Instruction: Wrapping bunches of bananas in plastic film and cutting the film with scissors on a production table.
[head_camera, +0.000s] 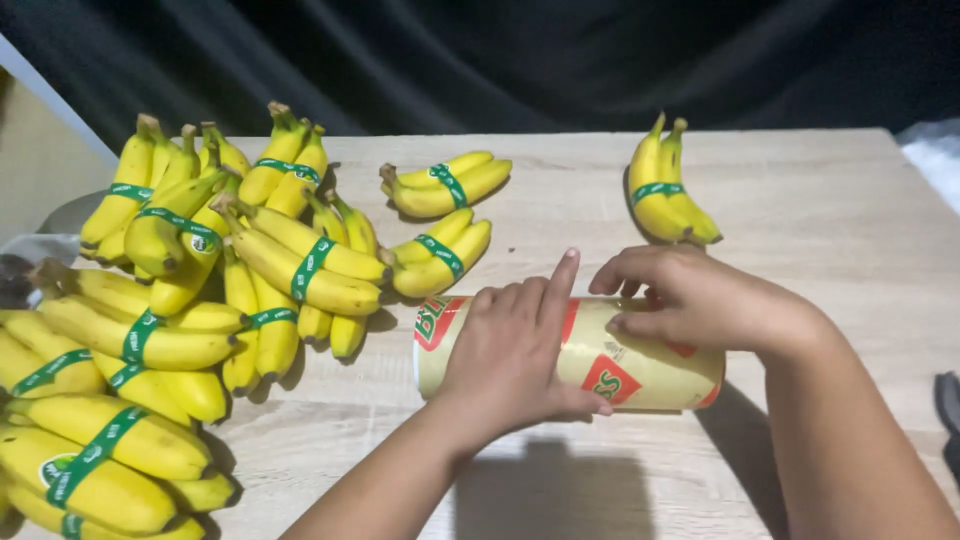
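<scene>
1. Yellow film wraps the roll (640, 365), which lies on its side on the wooden surface (830, 210), near the front edge and right of centre; red, green and white print shows on the wrap.
2. The left hand (510, 355) lies palm-down over the roll's left half, fingers spread across its top, forefinger stretched out straight and thumb curled round the near side, so it clasps the roll.
3. The right hand (690, 295) rests on the upper right part of the roll, fingers bent, with the fingertips (612, 324) pressed to the film. It touches the roll, but whether it pinches a loose edge cannot be told.
4. Just behind the right hand lies a pair of bananas (665, 185) bound with a green band, apart from the rest.
5. Two more banded pairs (445, 185) lie one behind the other beyond the left hand, near the roll's left end.
6. A big heap of banded bunches (160, 310) fills the left side of the surface, well apart from the roll.
7. Dark cloth (500, 60) hangs behind the surface.
</scene>
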